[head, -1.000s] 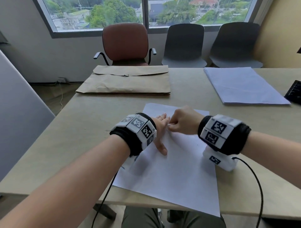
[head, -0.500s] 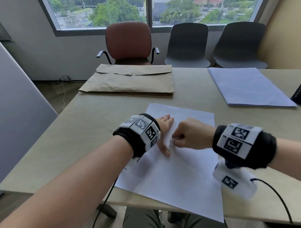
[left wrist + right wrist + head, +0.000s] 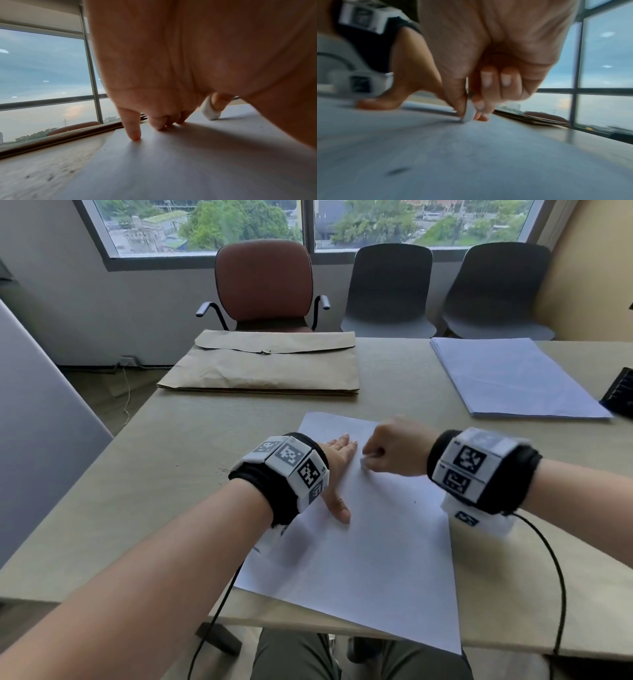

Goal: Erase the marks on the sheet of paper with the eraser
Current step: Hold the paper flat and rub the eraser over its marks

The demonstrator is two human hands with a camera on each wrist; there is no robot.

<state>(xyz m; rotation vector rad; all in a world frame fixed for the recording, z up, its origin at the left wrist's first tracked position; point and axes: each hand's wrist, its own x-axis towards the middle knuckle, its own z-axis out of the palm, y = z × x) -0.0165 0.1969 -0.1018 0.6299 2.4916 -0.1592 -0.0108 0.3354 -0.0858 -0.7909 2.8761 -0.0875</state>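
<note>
Paper sheet (image 3: 359, 549) is lying flat on the beige table (image 3: 171, 474) at its near edge, with the left hand (image 3: 337, 470) resting on the sheet's upper left part, fingers straight and spread, fingertips (image 3: 135, 136) pressing down. Right hand (image 3: 394, 450) is sitting just beside the left, fingers curled and pinching the small white eraser (image 3: 468, 113) between thumb and fingertips, its lower edge touching the paper. Farther back a brown envelope (image 3: 267, 364) and a stack of white paper (image 3: 507, 374) are lying on the table, well apart from the hands; one small dark mark (image 3: 397, 171) is showing on the sheet near the right wrist.
</note>
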